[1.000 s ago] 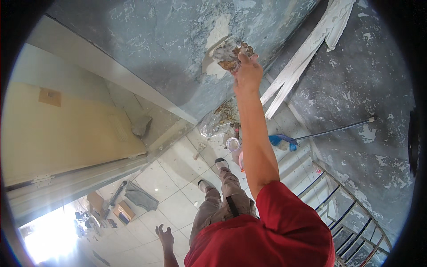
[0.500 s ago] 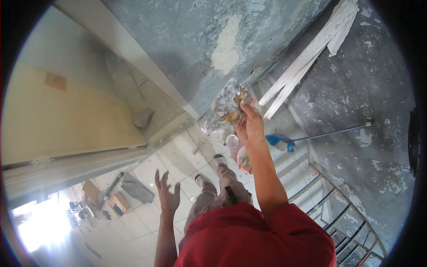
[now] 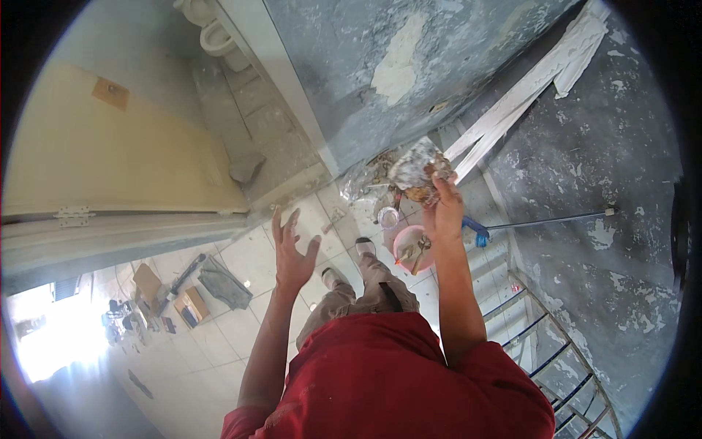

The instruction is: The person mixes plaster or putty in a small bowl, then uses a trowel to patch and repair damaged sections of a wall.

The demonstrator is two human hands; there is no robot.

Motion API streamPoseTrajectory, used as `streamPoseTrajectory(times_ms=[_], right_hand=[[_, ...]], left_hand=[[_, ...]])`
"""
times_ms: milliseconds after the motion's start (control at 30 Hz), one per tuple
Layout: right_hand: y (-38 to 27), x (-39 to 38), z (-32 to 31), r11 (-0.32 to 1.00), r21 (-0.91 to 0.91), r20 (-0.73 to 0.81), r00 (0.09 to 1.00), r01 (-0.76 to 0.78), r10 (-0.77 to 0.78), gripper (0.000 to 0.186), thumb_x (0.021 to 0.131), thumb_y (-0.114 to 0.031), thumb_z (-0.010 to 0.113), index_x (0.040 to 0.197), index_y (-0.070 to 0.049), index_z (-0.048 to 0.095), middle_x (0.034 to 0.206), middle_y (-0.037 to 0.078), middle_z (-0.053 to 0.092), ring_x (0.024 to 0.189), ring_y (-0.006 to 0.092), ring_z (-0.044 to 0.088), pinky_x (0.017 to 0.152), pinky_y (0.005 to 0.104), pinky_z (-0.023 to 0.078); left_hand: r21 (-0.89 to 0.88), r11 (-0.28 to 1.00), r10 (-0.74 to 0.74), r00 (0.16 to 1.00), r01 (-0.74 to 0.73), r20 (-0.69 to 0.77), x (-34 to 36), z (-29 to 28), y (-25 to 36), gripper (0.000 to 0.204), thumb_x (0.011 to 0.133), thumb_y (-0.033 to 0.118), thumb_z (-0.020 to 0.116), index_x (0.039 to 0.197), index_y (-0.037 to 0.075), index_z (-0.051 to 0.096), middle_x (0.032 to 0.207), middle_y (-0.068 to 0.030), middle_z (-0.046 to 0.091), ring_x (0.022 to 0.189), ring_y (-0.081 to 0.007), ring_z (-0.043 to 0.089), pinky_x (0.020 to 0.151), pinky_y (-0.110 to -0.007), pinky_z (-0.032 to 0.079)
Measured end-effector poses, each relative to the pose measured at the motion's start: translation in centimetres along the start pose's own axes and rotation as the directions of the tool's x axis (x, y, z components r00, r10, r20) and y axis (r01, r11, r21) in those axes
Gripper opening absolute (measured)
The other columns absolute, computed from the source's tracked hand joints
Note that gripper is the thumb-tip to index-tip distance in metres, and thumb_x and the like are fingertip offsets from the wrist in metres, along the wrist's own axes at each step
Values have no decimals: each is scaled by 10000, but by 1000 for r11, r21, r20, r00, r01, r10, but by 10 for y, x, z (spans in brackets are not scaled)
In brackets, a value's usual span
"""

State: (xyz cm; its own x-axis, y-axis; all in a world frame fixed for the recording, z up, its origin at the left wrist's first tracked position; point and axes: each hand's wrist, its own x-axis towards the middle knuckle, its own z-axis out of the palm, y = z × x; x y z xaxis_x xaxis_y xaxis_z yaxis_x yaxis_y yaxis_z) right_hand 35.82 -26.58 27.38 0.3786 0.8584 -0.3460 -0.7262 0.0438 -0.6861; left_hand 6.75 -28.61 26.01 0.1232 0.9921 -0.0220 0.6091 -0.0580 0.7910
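Note:
My right hand [image 3: 444,214] is closed on the lower right edge of a flat, roughly square piece [image 3: 417,167], mottled grey-white with brown stains, held up in front of me. I cannot tell what it is made of. Below it on the floor stands a pink bucket [image 3: 401,241] with some tools or sticks in it. Beside the bucket is a small round white container [image 3: 388,217]. My left hand [image 3: 294,254] is raised over the tiles, its fingers spread and nothing in them.
A blue-headed broom [image 3: 477,232] leans against the peeling grey wall [image 3: 592,161]. Long white strips [image 3: 512,102] hang at the far right. A metal ladder-like frame [image 3: 559,351] is at the near right, a door [image 3: 139,161] at left. Crumpled clear plastic [image 3: 358,183] lies by the wall corner.
My left hand has risen and moved forward. My right hand has shifted right with the stained piece, and more of the pink bucket shows. The whole view has turned slightly.

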Motion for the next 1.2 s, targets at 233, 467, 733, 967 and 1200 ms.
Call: streamPoseTrajectory(times_ms=[233, 467, 733, 967, 1200], right_hand=[[61, -13, -136, 827, -550, 9, 991, 116, -133, 363, 906, -153, 506, 1230, 6, 467, 1166, 109, 557, 1052, 220, 566, 895, 354, 463], [172, -36, -202, 954, -72, -385, 891, -290, 242, 381, 893, -85, 508, 1251, 26, 436, 1198, 118, 540, 1095, 218, 543, 932, 366, 452], [280, -20, -298, 906, -89, -471, 819, -415, 329, 423, 879, -108, 536, 1277, -9, 432, 1209, 103, 546, 1114, 227, 539, 961, 408, 439], [303, -11, -304, 877, -88, -531, 767, -472, 359, 446, 865, -116, 562, 1279, -10, 434, 1200, 107, 547, 1101, 229, 547, 959, 406, 441], [279, -19, -259, 914, -83, -543, 787, -398, 293, 273, 890, -64, 565, 1153, -16, 510, 1109, 65, 600, 994, 186, 598, 838, 329, 502]], left_hand=[[159, 950, -287, 952, 269, 107, -32, 71, -162, 703, 752, 184, 716, 1353, 34, 382, 1428, -266, 244, 1281, -435, 343, 981, -481, 401], [457, 843, -419, 879, 284, 228, -39, 220, -371, 704, 751, 329, 713, 1302, 0, 424, 1337, -267, 400, 1261, -406, 369, 1053, -480, 302], [530, 822, -372, 902, 211, 217, 0, 385, -533, 623, 799, 313, 677, 1290, 14, 438, 1297, -217, 444, 1209, -365, 420, 1019, -472, 335], [678, 710, -363, 923, 189, 124, 10, 426, -579, 272, 862, 211, 593, 1042, 31, 496, 1087, -171, 532, 1047, -336, 521, 870, -471, 421], [159, 912, -410, 836, 378, 364, -13, 345, -450, 391, 861, 203, 600, 1154, 15, 422, 921, -223, 580, 883, -468, 539, 757, -534, 424]])
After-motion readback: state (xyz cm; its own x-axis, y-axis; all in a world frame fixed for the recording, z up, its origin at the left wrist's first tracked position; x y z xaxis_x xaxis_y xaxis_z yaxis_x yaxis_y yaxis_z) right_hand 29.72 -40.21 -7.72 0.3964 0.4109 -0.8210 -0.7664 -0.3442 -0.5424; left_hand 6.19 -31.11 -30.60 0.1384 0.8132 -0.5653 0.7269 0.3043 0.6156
